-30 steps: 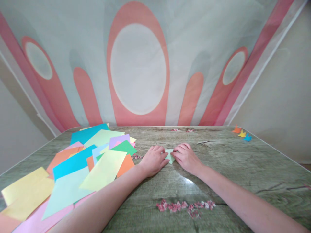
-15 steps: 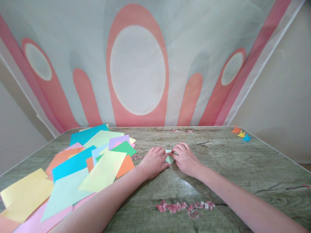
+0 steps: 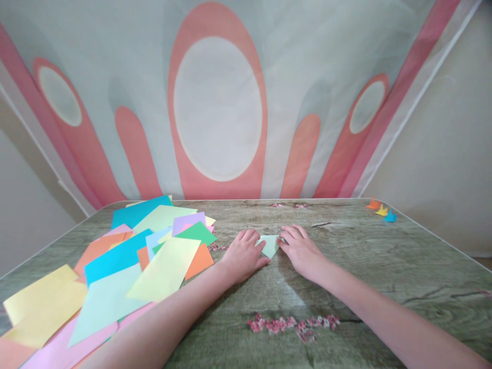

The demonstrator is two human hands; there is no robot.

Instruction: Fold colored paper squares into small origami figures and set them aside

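Observation:
A small folded piece of pale green paper point(image 3: 270, 245) lies on the wood-patterned table between my hands, its lower end pointed towards me. My left hand point(image 3: 244, 254) rests at its left side, with the fingers over that edge and the thumb close to the lower point. On the other side, my right hand point(image 3: 300, 252) has its fingertips at the paper's right edge, fingers a little curled. Parts of both paper edges are hidden under the fingers.
Many coloured paper sheets point(image 3: 165, 269) overlap on the left of the table point(image 3: 369, 287). Three small folded paper figures, orange point(image 3: 373, 204), yellow point(image 3: 382, 210) and blue point(image 3: 390, 217), stand at the far right corner. A printed backdrop point(image 3: 217, 189) hangs behind the table.
My right hand has shifted slightly right, away from the paper's middle. More of the pale green paper's top face now shows, lying flatter. My left hand has hardly moved.

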